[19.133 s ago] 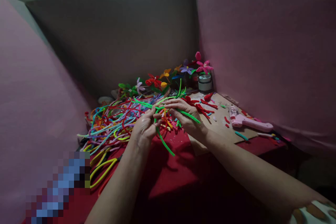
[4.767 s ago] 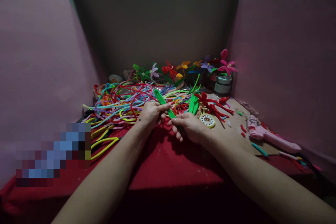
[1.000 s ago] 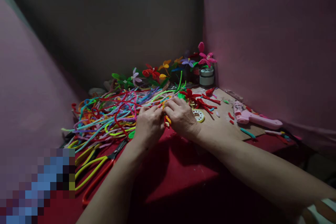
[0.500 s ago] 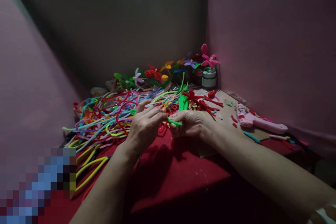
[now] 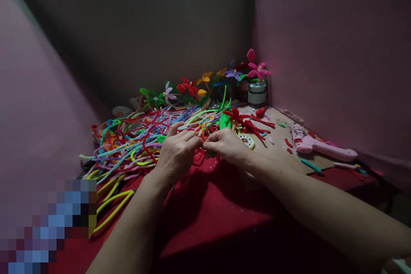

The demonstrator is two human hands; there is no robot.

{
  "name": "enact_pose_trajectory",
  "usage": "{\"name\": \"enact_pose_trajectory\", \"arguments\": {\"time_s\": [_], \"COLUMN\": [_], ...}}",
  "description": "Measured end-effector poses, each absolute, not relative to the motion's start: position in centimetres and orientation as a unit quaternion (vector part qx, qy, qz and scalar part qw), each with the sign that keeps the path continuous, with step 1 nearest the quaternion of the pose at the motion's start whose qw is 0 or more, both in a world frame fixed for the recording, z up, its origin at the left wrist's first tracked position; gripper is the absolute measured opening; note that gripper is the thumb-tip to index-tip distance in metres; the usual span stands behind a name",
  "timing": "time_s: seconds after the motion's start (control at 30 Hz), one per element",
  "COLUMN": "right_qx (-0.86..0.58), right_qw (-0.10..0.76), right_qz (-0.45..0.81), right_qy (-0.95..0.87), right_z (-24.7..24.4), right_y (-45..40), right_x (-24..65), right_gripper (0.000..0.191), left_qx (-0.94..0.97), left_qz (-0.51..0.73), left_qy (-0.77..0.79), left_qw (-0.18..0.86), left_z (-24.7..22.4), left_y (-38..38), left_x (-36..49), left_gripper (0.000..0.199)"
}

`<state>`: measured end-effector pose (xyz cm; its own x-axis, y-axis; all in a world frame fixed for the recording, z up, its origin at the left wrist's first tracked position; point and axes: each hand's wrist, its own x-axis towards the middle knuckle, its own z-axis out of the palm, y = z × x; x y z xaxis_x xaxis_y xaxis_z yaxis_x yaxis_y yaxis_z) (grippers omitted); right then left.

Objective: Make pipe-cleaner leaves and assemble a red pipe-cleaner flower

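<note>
The right hand [image 5: 226, 143] has rolled over since half a second ago: it had its fingers curled under, with a green tip jutting out, and now its knuckles face up and that tip is tucked out of sight. The white and yellow spool [image 5: 245, 141] comes back into view just beside the wrist, and the left hand [image 5: 178, 154] has barely shifted. Here's the green piece [image 5: 160, 139], running between the two hands and mostly hidden, one end peeking out past the left hand's far side. Left fingers are curled around it; right thumb and forefinger pinch in against the left fingertips, seemingly on its other end, though the exact contact is covered. Just beyond the right knuckles stands a green leaf [image 5: 225, 120], next to a red flower [image 5: 236, 115]. The tangle of fuzzy stems [image 5: 128, 141] spreads off to the left. Beside the grey jar [image 5: 257, 95], a reddish patch is too dim to read.
</note>
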<state>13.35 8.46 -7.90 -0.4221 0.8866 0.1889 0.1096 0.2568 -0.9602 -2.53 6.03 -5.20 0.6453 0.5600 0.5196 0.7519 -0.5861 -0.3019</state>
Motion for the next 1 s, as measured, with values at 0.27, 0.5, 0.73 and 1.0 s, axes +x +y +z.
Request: {"name": "enact_pose_trajectory", "arguments": {"time_s": [0.27,0.5,0.73,1.0], "right_qx": [-0.299,-0.276,-0.304,-0.305], "right_qw": [0.519,0.531,0.473,0.466], "right_qz": [0.579,0.555,0.612,0.539], "right_qy": [-0.553,-0.577,-0.557,-0.632], "right_z": [-7.2,-7.6,-8.2,-8.2], "right_y": [7.9,7.3,7.5,7.9], "right_x": [13.2,12.8,12.6,12.8], "right_gripper": [0.016,0.018,0.012,0.017], "left_qx": [-0.688,-0.567,-0.562,-0.541], "left_qz": [-0.492,-0.506,-0.549,-0.538], "left_qy": [-0.495,-0.516,-0.495,-0.502], "left_qw": [0.199,-0.396,-0.371,-0.407], "left_z": [-4.3,-5.4,-6.1,-5.3], "left_y": [5.1,5.4,5.5,5.3], "left_x": [-2.2,-0.9,-0.4,-0.6], "left_gripper": [0.017,0.027,0.015,0.019]}}
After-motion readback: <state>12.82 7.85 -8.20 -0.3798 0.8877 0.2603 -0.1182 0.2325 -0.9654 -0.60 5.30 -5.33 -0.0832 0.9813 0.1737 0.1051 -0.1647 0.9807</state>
